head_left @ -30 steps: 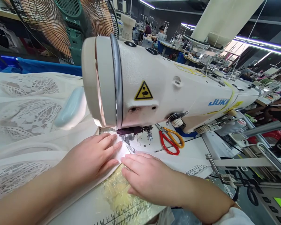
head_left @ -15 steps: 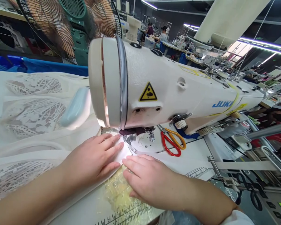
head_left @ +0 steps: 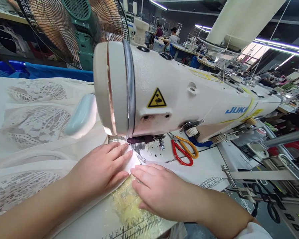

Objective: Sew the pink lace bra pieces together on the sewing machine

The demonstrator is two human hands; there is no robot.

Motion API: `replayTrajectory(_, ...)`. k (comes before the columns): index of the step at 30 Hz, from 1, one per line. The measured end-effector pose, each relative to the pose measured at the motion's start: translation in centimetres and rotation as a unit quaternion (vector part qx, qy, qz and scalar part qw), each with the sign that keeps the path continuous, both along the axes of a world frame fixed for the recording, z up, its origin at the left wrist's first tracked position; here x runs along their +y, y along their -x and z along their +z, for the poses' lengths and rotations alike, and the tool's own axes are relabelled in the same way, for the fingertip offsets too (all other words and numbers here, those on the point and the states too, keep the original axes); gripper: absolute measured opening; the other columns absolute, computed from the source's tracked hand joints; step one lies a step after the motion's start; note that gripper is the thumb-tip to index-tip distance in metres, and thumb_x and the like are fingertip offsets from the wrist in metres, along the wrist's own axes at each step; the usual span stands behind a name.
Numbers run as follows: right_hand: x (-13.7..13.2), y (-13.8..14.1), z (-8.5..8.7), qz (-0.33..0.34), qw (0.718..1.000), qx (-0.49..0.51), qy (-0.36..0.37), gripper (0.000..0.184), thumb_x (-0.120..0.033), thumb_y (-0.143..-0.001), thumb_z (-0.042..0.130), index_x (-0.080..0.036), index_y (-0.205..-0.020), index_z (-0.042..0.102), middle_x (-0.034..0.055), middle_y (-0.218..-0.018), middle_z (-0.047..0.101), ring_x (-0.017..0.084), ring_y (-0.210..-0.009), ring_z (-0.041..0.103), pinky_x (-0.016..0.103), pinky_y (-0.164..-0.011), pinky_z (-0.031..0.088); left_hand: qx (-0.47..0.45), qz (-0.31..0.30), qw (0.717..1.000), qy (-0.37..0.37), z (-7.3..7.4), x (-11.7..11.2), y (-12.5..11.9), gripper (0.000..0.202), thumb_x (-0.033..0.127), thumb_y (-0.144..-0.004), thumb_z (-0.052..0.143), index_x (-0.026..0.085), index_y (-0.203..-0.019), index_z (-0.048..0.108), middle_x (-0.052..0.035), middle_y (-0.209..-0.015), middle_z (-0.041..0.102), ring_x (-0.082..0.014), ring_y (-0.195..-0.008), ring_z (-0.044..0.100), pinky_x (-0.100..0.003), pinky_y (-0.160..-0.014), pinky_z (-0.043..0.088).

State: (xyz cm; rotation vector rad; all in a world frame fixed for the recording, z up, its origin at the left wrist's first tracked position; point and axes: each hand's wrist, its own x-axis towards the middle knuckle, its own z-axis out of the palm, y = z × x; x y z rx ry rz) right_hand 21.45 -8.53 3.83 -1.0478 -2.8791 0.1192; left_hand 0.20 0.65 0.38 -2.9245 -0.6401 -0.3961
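Observation:
My left hand [head_left: 99, 167] lies flat with its fingers stretched over white fabric [head_left: 87, 132], fingertips close to the presser foot area of a white sewing machine [head_left: 179, 86]. Beside it, my right hand [head_left: 159, 189] has its fingers together and bent at the edge of the fabric, gripping it near the needle; the thumb is mostly hidden. The needle itself is out of sight behind the machine head. Under my right hand is a yellowish patch covered with clear film [head_left: 127, 202]. Scissors with red and orange handles [head_left: 183, 151] lie on the machine bed.
White lace panels [head_left: 40, 121] spread over the left side, with a pale blue rounded object [head_left: 81, 116] on them. A green fan [head_left: 83, 33] stands behind. Printed ruler markings [head_left: 137, 229] run along the front edge. A white strip [head_left: 261, 176] stretches at right. People sit farther back.
Almost nothing differs. Both hands keep their places at the fabric, with only a very slight shift of the view.

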Motion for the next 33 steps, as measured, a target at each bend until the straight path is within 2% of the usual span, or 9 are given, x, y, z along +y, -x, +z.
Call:
replayTrajectory(7,0.1,0.1,0.0,-0.006,1.000,0.000,0.007,0.032,-0.036,-0.086,0.063,-0.008,-0.102,0.060,0.0152,-0.115,0.059,0.025,-0.114,0.051,0.037,-0.096,0.045,0.005,0.009,1.000,0.010,0.1,0.0,0.0,0.041,0.041,-0.092,0.041,0.016,-0.115,0.064,-0.0143,-0.119,0.064,-0.0317,-0.102,0.060,-0.046,-0.083,0.051)
replayTrajectory(10,0.1,0.2,0.2,-0.010,1.000,-0.001,0.010,0.031,-0.035,-0.087,0.063,-0.008,-0.101,0.060,0.0148,-0.115,0.060,0.025,-0.114,0.052,0.037,-0.096,0.046,-0.002,0.003,1.000,-0.001,0.3,0.0,-0.1,0.042,0.041,-0.093,0.039,0.015,-0.113,0.065,-0.0149,-0.117,0.065,-0.0318,-0.100,0.061,-0.046,-0.079,0.052)
replayTrajectory(14,0.1,0.2,0.1,-0.017,1.000,0.004,0.009,0.032,-0.034,-0.086,0.064,-0.007,-0.104,0.060,0.0169,-0.122,0.058,0.025,-0.121,0.050,0.037,-0.100,0.045,-0.006,0.009,1.000,-0.010,0.2,0.1,-0.2,0.042,0.042,-0.094,0.037,0.016,-0.111,0.065,-0.0145,-0.116,0.065,-0.0321,-0.100,0.060,-0.045,-0.077,0.052)
replayTrajectory(19,0.2,0.1,-0.8,-0.024,0.999,0.020,-0.019,0.037,-0.035,-0.089,0.059,-0.006,-0.111,0.058,0.0197,-0.133,0.052,0.027,-0.129,0.044,0.037,-0.104,0.042,0.008,0.019,1.000,-0.018,0.7,0.8,-0.4,0.046,0.044,-0.095,0.032,0.014,-0.110,0.064,-0.0147,-0.102,0.069,-0.0319,-0.099,0.061,-0.042,-0.071,0.052)
replayTrajectory(22,0.3,0.1,-1.4,-0.032,0.999,0.024,-0.036,0.042,-0.039,-0.090,0.057,-0.004,-0.115,0.057,0.0205,-0.134,0.051,0.028,-0.130,0.043,0.037,-0.103,0.043,0.006,0.011,0.999,-0.034,1.4,1.1,-0.4,0.045,0.042,-0.095,0.033,0.013,-0.106,0.065,-0.0144,-0.101,0.069,-0.0320,-0.100,0.061,-0.043,-0.075,0.051)
replayTrajectory(26,0.3,0.3,-1.8,-0.049,0.998,0.022,-0.032,0.048,-0.040,-0.089,0.058,-0.003,-0.119,0.055,0.0223,-0.137,0.048,0.029,-0.132,0.042,0.038,-0.102,0.045,0.004,-0.043,0.999,-0.022,1.7,0.7,-0.2,0.033,0.036,-0.093,0.040,0.018,-0.099,0.067,-0.0089,-0.107,0.070,-0.0271,-0.099,0.062,-0.043,-0.082,0.050)
replayTrajectory(28,0.3,0.4,-1.8,-0.056,0.998,0.023,-0.025,0.049,-0.040,-0.088,0.060,-0.003,-0.120,0.054,0.0235,-0.138,0.047,0.030,-0.133,0.041,0.039,-0.102,0.045,0.012,-0.075,0.997,-0.008,1.3,0.2,0.2,0.029,0.035,-0.092,0.045,0.019,-0.104,0.066,-0.0066,-0.111,0.069,-0.0253,-0.101,0.062,-0.043,-0.087,0.049)
replayTrajectory(33,0.4,0.4,-1.7,-0.051,0.998,0.021,-0.019,0.050,-0.039,-0.091,0.056,0.000,-0.121,0.054,0.0238,-0.139,0.046,0.030,-0.133,0.041,0.040,-0.103,0.045,0.001,-0.086,0.996,-0.027,-0.2,-0.3,1.3,0.033,0.022,-0.094,0.039,0.021,-0.118,0.061,-0.0052,-0.125,0.064,-0.0243,-0.111,0.060,-0.046,-0.102,0.041)
